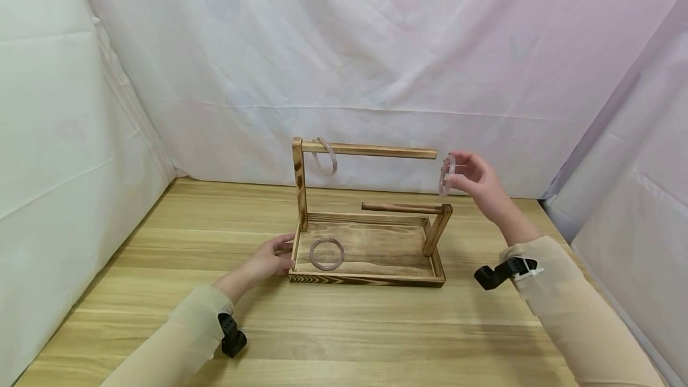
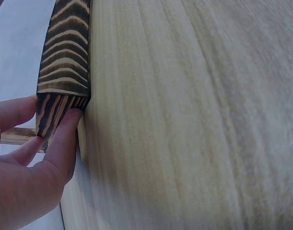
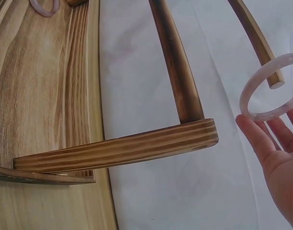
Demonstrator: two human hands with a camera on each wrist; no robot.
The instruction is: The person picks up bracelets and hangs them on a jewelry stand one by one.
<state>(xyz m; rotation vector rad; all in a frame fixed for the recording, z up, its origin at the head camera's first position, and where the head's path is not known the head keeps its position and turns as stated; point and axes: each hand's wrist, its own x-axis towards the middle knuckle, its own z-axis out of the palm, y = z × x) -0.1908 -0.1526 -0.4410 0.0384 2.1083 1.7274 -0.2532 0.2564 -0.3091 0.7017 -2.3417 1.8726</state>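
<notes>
A wooden rack (image 1: pixel 371 280) has a tray base and two horizontal bars, one higher than the other. With thumb and fingers my left hand (image 1: pixel 267 260) holds the tray's left end; the left wrist view shows the fingertips at the striped tray corner (image 2: pixel 62 62). My right hand (image 1: pixel 478 184) pinches a pale pink bangle (image 1: pixel 443 179) between thumb and fingers. The bangle stands roughly upright, just right of the upper bar's (image 1: pixel 376 150) free end. A second bangle (image 1: pixel 334 163) hangs on that bar near its post. Inside the tray, at its left, lies a third bangle (image 1: pixel 312 255).
The lower bar (image 1: pixel 400 207) joins a short post (image 1: pixel 438 230) at the tray's right end, below my right hand. The rack stands on a light wood table (image 1: pixel 344 333). White cloth (image 1: pixel 376 64) hangs behind and along both sides.
</notes>
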